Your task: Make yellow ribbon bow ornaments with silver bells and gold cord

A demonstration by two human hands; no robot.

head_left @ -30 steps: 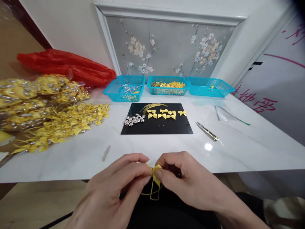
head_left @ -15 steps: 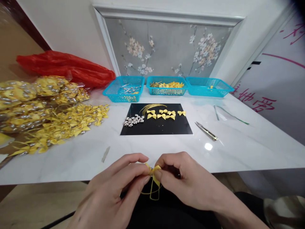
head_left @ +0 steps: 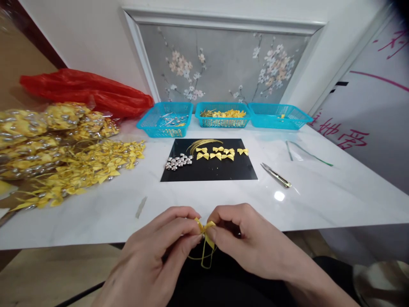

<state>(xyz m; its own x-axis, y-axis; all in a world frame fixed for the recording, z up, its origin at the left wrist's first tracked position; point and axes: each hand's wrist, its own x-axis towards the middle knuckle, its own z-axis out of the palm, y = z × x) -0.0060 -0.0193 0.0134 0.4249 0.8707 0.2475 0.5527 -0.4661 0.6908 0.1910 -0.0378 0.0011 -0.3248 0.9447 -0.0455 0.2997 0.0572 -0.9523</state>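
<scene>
Between my two hands, just past the table's front edge, is a yellow ribbon bow (head_left: pixel 209 238) with a thin yellow cord (head_left: pixel 206 267) looping below it. My left hand (head_left: pixel 159 247) pinches the bow's left side between thumb and forefinger. On the other side, my right hand (head_left: pixel 246 243) grips the bow with thumb and curled fingers. Fingertips cover much of the bow's middle. Beyond my hands lies a black mat (head_left: pixel 204 172), bearing silver beads (head_left: pixel 179 162), several yellow bows (head_left: pixel 216 156) and a bundle of gold cords (head_left: pixel 204 143).
Thread snips (head_left: pixel 276 175) lie right of the mat. Along the wall stand a left blue basket (head_left: pixel 164 128), a middle blue basket (head_left: pixel 223 123) and a right blue basket (head_left: pixel 281 123). Finished-looking yellow bow strands (head_left: pixel 86 166), bagged bows (head_left: pixel 22 128) and a red plastic bag (head_left: pixel 86 91) fill the left.
Both hands keep their grip on the bow, with only a very slight shift of the fingers. The whole view has moved a little; the things on the table stay put.
</scene>
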